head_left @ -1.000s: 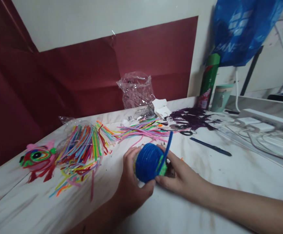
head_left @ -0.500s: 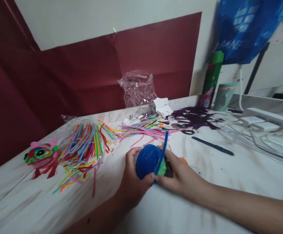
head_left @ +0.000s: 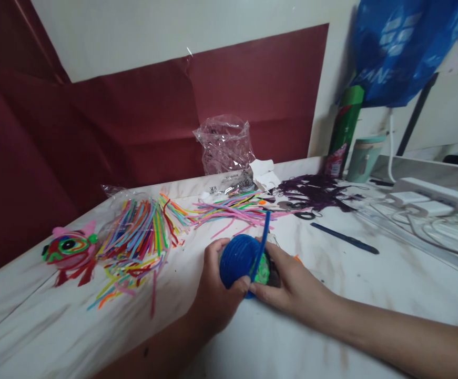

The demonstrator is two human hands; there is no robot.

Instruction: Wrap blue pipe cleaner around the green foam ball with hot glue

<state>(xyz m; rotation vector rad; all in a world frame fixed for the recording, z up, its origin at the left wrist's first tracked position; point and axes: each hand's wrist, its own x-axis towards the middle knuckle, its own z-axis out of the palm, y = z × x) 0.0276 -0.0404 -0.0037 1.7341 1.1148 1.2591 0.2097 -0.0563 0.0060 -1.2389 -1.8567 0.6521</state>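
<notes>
Between my hands is a rounded body wrapped in blue pipe cleaner [head_left: 237,259], with a bright green patch [head_left: 263,271] and a dark part on its right side. My left hand [head_left: 217,287] curls around its left side, thumb at the front. From the right, my right hand [head_left: 287,276] grips it, its thumb meeting the left thumb low at the front. One loose blue pipe cleaner end [head_left: 265,231] sticks up between the hands. The far side and underside of the body are hidden.
To the left stands a colourful pipe-cleaner animal figure [head_left: 71,252] beside a spread of pipe cleaners [head_left: 138,229]. Dark purple strands [head_left: 317,190] lie at the back. On the right are a dark blue cutter-like tool [head_left: 345,238], a green cup [head_left: 365,160] and a power strip [head_left: 437,189] with cables.
Both hands keep nearly the same hold on the blue body. The upright blue pipe cleaner end leans slightly further left, and the whole view has shifted a little.
</notes>
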